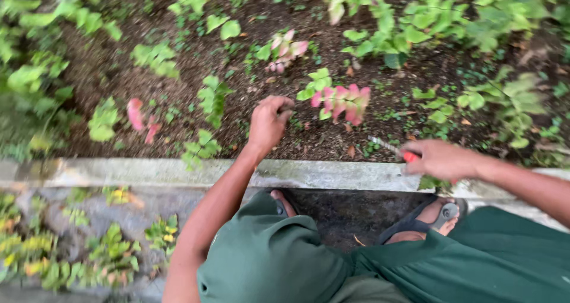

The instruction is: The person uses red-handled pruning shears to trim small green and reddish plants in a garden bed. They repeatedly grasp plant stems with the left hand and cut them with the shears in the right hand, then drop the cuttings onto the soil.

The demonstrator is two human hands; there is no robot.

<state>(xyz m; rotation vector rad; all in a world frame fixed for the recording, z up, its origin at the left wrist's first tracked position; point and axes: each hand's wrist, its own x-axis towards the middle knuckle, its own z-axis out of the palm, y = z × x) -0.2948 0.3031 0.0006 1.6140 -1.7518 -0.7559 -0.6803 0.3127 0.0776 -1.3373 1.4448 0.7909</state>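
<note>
Looking down through the head camera, I am seeing two bare hands reaching over a long grey stone curb (332, 173) into a bed of dark brown soil (178, 83).

My left hand (268, 122) is hanging over the dirt with its fingers curled almost shut. It looks like it is pinching something tiny, maybe a little weed, but the picture is blurry and I cannot tell what. It is sitting just beside a small plant with pink and green leaves (339, 99).

My right hand (442, 159) is closing tightly around a thin tool with a red handle and a metal tip (393, 149). The tip is poking out to the left, over the soil near the curb.

I am judging that the step in hand is picking at small growth between the plants. The next move is calling for a soft, careful pull so the pink plant is not getting hurt, and for keeping the sharp tip away from the other fingers.

Two feet in dark sandals (415, 221) are standing below the curb.
</note>
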